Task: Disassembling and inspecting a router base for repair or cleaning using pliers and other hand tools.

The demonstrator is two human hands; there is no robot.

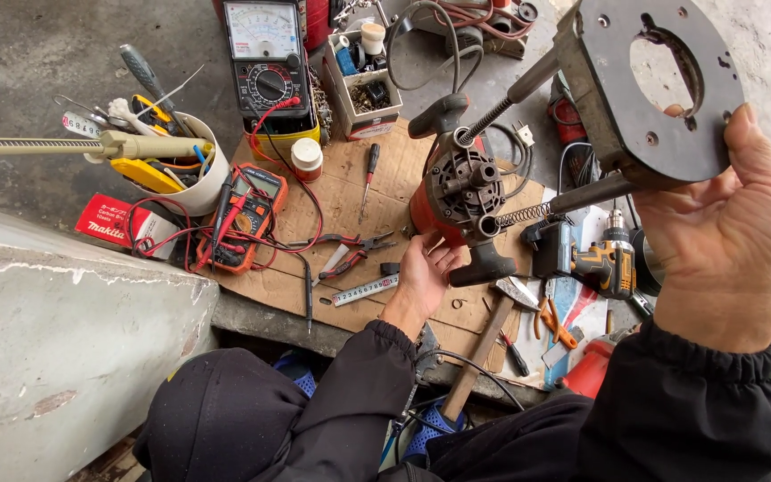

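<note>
Head view looked down on a plunge router [528, 152] lifted above a sheet of cardboard [350, 214] spread over the tabletop. Its dark round base plate [653, 89] was tipped up toward the camera, probably so that the underside and the centre opening could be examined. The right hand [725, 232] was wrapped around the lower edge of the base plate, fingers behind and thumb along the rim, carrying the weight of that end. The left hand [426, 272] cupped the red motor body [452, 201] from beneath, fingers half curled, steadying it just beside the black side handle [484, 266]. Two spring-wound guide columns [528, 214] joined body and plate, the body slid far from the plate.

A flat red carton with white lettering [104, 219] lay at the left, beside a white tub of hand tools [189, 170]. An orange digital multimeter [247, 219] with red leads rested on the cardboard; a larger analogue meter with a pale dial face [265, 58] stood behind it on a yellow base. A small open box of screws [363, 94] sat at the cardboard's far edge, a white-capped jar [306, 159] near it. A cordless drill [595, 259] and a hammer [493, 330] lay below the router.
</note>
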